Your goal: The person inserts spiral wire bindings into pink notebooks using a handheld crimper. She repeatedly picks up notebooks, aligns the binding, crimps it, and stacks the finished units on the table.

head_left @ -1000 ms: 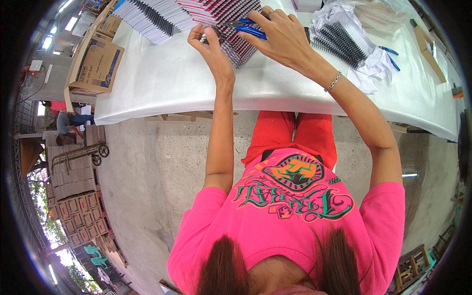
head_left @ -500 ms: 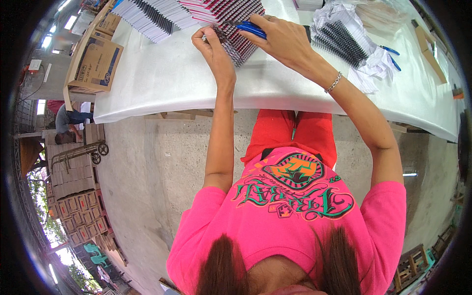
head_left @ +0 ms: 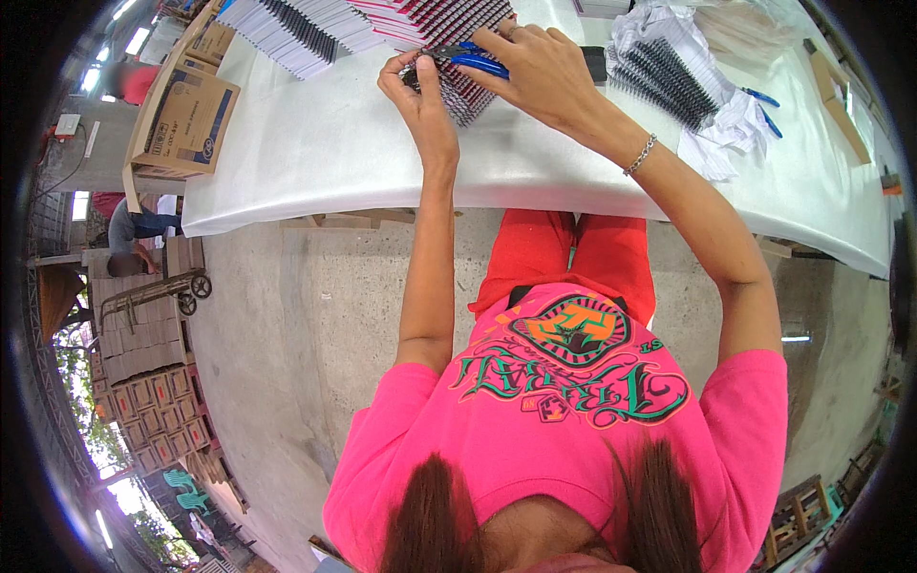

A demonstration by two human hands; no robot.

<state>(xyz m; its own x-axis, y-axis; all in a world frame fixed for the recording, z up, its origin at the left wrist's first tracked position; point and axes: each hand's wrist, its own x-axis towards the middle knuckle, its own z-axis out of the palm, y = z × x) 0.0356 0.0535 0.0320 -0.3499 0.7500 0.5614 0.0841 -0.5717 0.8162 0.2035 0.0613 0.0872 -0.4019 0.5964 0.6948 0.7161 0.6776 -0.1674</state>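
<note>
My right hand [head_left: 549, 76] is closed round a pair of pliers with blue handles [head_left: 480, 65]. Their dark jaws reach left to the fingertips of my left hand [head_left: 423, 100]. That hand is closed in a pinch at the edge of a stack of spiral-bound notebooks [head_left: 465, 94] with red and dark edges. It seems to grip a wire binding there, but the fingers hide most of it. More notebooks [head_left: 287, 38], pale with black spirals, lie fanned out to the left on the white-covered table [head_left: 315, 162].
Right of my hands, black spiral coils [head_left: 664, 81] lie on crumpled white paper [head_left: 712, 153], beside another blue-handled tool [head_left: 764, 107]. A cardboard box [head_left: 186, 124] stands off the table's left edge. Beyond it are a person [head_left: 129, 234] and a hand truck [head_left: 158, 296].
The pliers and my right hand have shifted slightly left, bringing the jaws to my left fingertips. My left thumb has moved a little right. Someone in red has appeared at the far left.
</note>
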